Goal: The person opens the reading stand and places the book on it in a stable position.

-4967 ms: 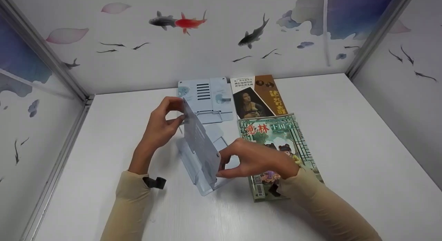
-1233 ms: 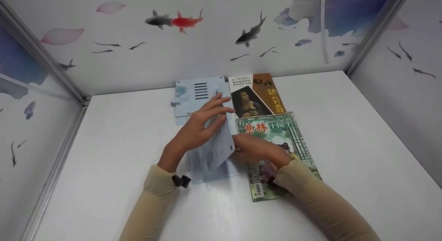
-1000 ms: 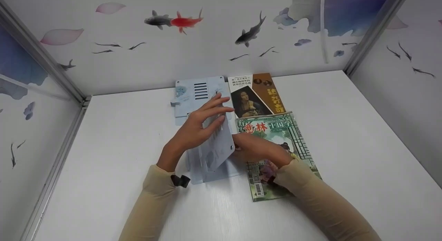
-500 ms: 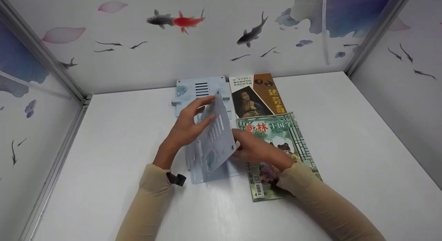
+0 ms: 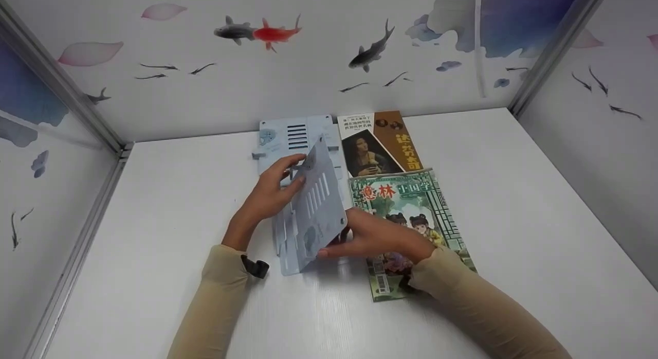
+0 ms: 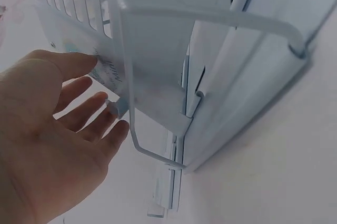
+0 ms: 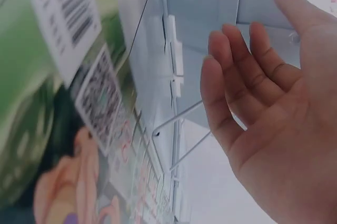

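Observation:
A light blue folding book stand (image 5: 324,207) stands partly unfolded in the middle of the table, its slotted panel raised steeply over the base. My left hand (image 5: 268,194) pinches the panel's far edge, thumb on the slotted face. In the left wrist view, its fingers curl at a small blue tab (image 6: 119,106), beside a bent wire prop (image 6: 127,71). My right hand (image 5: 378,235) grips the panel's near edge, thumb at the lower corner and fingers mostly hidden behind it. In the right wrist view, those fingers (image 7: 247,76) bend in front of the panel's back.
A second light blue book stand (image 5: 277,130) lies behind, near the back wall. To the right are a brown and white book (image 5: 366,152) with a portrait and a green illustrated magazine (image 5: 393,202), partly under my right forearm. Printed walls (image 5: 324,86) enclose the white table (image 5: 169,204).
My left hand, fingers spread over the panel a second ago, has drawn back left and now pinches its edge. My right thumb has come round to the panel's lower corner. The panel has shifted slightly left.

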